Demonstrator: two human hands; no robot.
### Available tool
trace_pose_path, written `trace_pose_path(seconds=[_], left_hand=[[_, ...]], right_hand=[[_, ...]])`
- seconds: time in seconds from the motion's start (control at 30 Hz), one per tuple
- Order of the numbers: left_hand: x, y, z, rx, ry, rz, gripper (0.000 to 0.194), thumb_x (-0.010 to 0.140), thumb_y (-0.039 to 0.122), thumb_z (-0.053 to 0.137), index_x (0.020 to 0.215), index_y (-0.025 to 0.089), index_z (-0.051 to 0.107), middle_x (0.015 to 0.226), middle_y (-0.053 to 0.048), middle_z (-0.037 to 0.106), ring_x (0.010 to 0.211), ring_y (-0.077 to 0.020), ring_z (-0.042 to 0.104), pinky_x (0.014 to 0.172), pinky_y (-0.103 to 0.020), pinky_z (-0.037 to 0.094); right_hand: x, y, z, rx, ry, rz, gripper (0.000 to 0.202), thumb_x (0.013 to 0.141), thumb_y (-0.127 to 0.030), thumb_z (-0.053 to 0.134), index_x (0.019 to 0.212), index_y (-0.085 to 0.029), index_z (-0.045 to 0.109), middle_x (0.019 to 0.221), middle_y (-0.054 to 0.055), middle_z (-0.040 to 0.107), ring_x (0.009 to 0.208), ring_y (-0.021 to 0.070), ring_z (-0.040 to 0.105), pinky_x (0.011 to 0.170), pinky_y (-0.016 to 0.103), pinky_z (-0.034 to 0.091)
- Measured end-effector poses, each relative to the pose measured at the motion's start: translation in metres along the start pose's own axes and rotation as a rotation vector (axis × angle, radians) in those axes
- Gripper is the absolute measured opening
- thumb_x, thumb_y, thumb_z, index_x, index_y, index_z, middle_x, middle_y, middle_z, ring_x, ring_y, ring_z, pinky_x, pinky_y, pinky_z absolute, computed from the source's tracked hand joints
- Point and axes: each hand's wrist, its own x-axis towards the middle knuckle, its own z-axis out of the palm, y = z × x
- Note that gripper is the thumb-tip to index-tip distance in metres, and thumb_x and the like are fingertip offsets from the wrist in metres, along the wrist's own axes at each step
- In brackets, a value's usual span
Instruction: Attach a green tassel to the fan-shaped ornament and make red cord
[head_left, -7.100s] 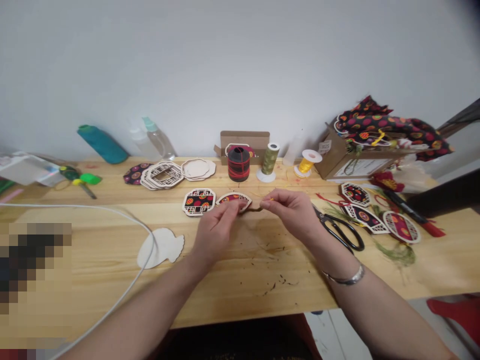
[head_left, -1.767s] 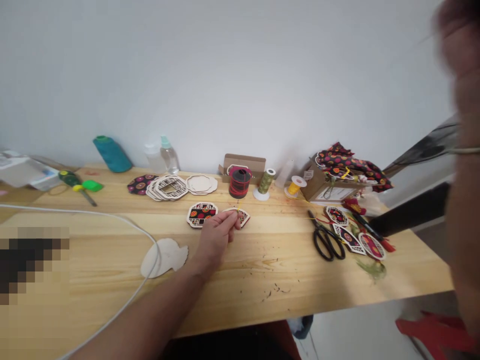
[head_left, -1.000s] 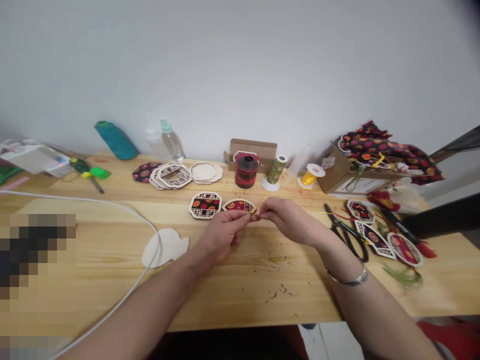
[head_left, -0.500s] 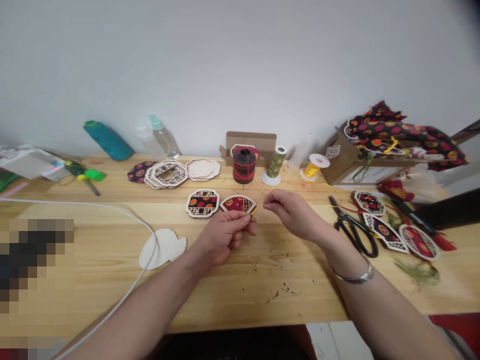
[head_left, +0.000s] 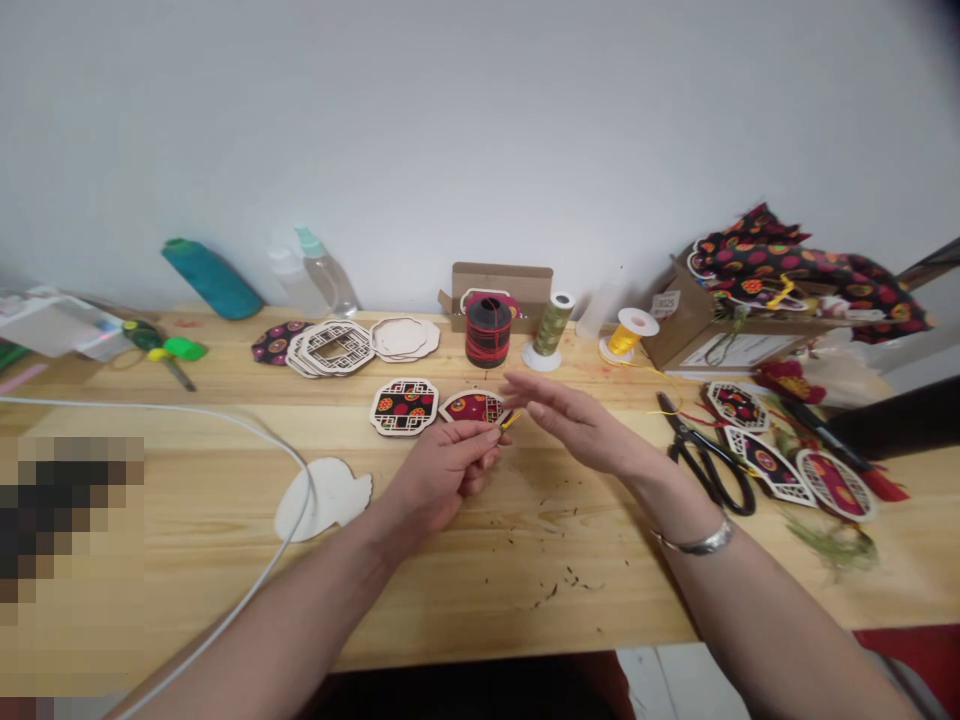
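My left hand pinches a short yellow cord between thumb and forefinger. Just beyond its fingers lies a fan-shaped wooden ornament with dark red patterned fabric, partly hidden by the hand. To the left of that is a rounded ornament with black floral fabric. My right hand hovers right of the cord, fingers stretched out and thumb apart, with nothing seen in it.
Black scissors and finished ornaments lie at the right, before a cardboard box. Behind stand a black-and-red spool, a green spool and a yellow spool. A white cable crosses the left side.
My right hand has opened from closed fingertips and moved slightly left, toward my left hand. My left hand has stayed nearly in place, and more of the yellow cord shows.
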Motion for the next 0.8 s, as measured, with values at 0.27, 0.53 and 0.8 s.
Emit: trace_pose_path(seconds=[0.27, 0.53, 0.8], left_hand=[[0.0, 0.001, 0.001, 0.041, 0.066, 0.042, 0.024, 0.064, 0.03, 0.074, 0.072, 0.009, 0.068, 0.048, 0.005, 0.045, 0.04, -0.0018, 0.029, 0.038, -0.017, 0.015], [-0.003, -0.003, 0.005, 0.252, -0.013, -0.025, 0.018, 0.071, 0.028, 0.066, 0.073, 0.01, 0.069, 0.048, 0.005, 0.046, 0.039, -0.0026, 0.031, 0.039, -0.019, 0.016], [-0.007, -0.003, 0.003, 0.153, -0.141, -0.065, 0.019, 0.073, 0.03, 0.067, 0.073, 0.011, 0.069, 0.051, 0.004, 0.045, 0.041, -0.0015, 0.027, 0.04, -0.018, 0.014]], right_hand=[[-0.005, -0.007, -0.007, -0.05, -0.111, 0.19, 0.013, 0.078, -0.026, 0.063, 0.078, -0.014, 0.069, 0.067, 0.0, 0.064, 0.058, 0.0081, 0.052, 0.056, 0.022, 0.041], [-0.005, -0.012, -0.009, -0.243, 0.046, -0.164, 0.01, 0.08, -0.019, 0.063, 0.071, -0.015, 0.065, 0.07, 0.0, 0.059, 0.064, 0.0086, 0.052, 0.06, 0.023, 0.04], [0.004, 0.013, 0.005, 0.069, 0.069, -0.015, 0.01, 0.076, -0.022, 0.064, 0.069, -0.015, 0.064, 0.07, 0.001, 0.058, 0.063, 0.0096, 0.051, 0.059, 0.025, 0.041]])
